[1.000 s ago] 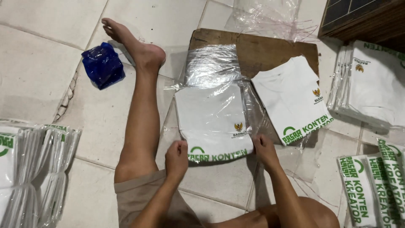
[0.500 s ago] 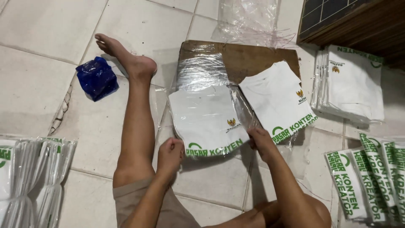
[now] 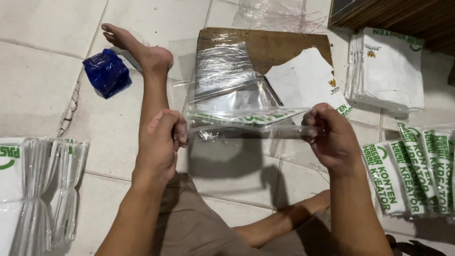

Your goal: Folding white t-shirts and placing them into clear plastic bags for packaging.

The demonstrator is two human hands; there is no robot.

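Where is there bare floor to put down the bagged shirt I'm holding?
Bare tile lies left of the crumpled blue plastic bag, and more between the outstretched leg and the left stack of bagged shirts. The right is crowded: brown cardboard sheet, white folded shirt, more bagged stacks.

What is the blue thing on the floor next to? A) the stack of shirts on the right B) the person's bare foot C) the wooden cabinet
B: the crumpled blue bag lies on the tile just left of the bare foot, far from the cabinet and the right-hand stacks.
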